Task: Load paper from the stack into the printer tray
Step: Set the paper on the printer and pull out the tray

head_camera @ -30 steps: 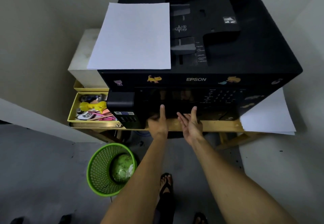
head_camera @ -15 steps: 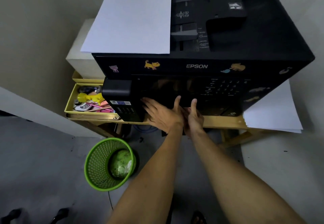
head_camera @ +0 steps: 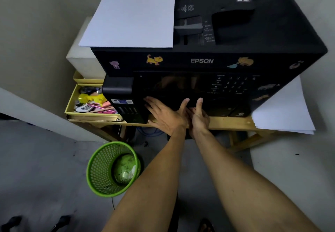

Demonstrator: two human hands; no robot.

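Note:
A black Epson printer point(head_camera: 202, 61) stands on a wooden table point(head_camera: 232, 123). White paper point(head_camera: 132, 14) lies on the printer's top, at its left. A stack of paper point(head_camera: 282, 112) lies on the table at the printer's right side and hangs over the edge. My left hand point(head_camera: 165, 113) lies flat against the printer's lower front, with its fingers spread and pointing left. My right hand point(head_camera: 199, 119) is beside it and touching it, thumb up against the front panel. Its fingers are hidden under the front edge and behind my left hand. The paper tray itself is not visible.
A yellow box point(head_camera: 72, 104) of pens and small items sits left of the printer, with a white block point(head_camera: 81, 57) behind it. A green mesh waste basket point(head_camera: 96, 173) stands on the floor below left. Walls close in on both sides.
Both hands have come together at the printer's lower front; my left hand turned flat, its fingers now pointing left. The camera has moved closer and lower.

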